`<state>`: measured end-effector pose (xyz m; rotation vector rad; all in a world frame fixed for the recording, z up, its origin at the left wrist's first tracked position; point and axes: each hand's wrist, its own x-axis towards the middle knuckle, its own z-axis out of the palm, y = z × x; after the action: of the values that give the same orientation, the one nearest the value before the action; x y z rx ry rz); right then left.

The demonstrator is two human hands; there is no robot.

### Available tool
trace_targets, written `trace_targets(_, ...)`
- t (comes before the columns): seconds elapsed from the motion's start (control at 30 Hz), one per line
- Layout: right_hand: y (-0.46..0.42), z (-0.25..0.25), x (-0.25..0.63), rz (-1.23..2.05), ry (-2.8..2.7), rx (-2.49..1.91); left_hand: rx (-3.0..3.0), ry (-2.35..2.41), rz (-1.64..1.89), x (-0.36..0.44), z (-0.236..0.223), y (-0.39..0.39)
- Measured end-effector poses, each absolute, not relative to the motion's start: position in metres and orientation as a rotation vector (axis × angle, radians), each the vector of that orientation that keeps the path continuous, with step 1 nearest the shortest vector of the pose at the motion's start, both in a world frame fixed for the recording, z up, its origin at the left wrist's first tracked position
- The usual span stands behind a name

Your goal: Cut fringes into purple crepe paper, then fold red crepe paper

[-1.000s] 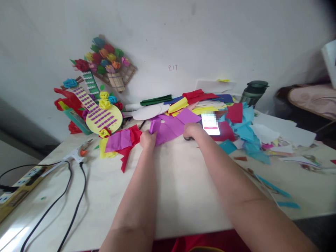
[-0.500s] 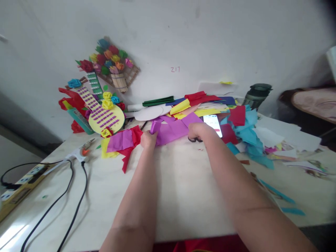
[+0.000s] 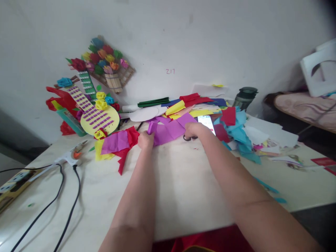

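My left hand (image 3: 146,140) pinches the left end of a purple crepe paper strip (image 3: 168,133), where the paper is folded up over the fingers. At the strip's right end my right hand (image 3: 193,130) is closed at the scissors (image 3: 187,138); their black handle loops show below the fingers, and the blades are hidden. A squarer purple piece (image 3: 187,119) lies just behind this hand. Left of my left hand, another purple piece (image 3: 115,141) rests on red paper (image 3: 123,159) and yellow paper (image 3: 99,150).
A phone (image 3: 206,123) lies beyond my right hand, beside blue paper scraps (image 3: 243,140). Paper sheets and rolls (image 3: 153,102) line the wall. A guitar-shaped craft (image 3: 99,120) stands left, near a glue gun (image 3: 69,157) with its cord. A dark bottle (image 3: 245,98) stands at the back right.
The view has turned slightly to the right, so things appear further left. Both hands keep about the same places at the purple strip and the scissors.
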<state>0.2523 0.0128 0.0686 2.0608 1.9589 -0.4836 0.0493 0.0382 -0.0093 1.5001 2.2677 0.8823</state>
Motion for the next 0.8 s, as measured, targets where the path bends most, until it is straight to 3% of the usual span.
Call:
trace_targets(0.33, -0.034, 0.09, 0.291, -0.732, 2.138, 1.939, 1.508, 2.226, 0.883, 0.046, -0.008, 0.036)
trace_targets(0.57, -0.009, 0.067, 0.263, -0.578, 2.437, 2.238, 1.486, 2.225, 0.857, 0.043, -0.008, 0.04)
trace_targets(0.8, 0.013, 0.007, 0.216, -2.007, 2.465, 2.301, 1.507, 2.195, 0.889, 0.039, -0.008, 0.042)
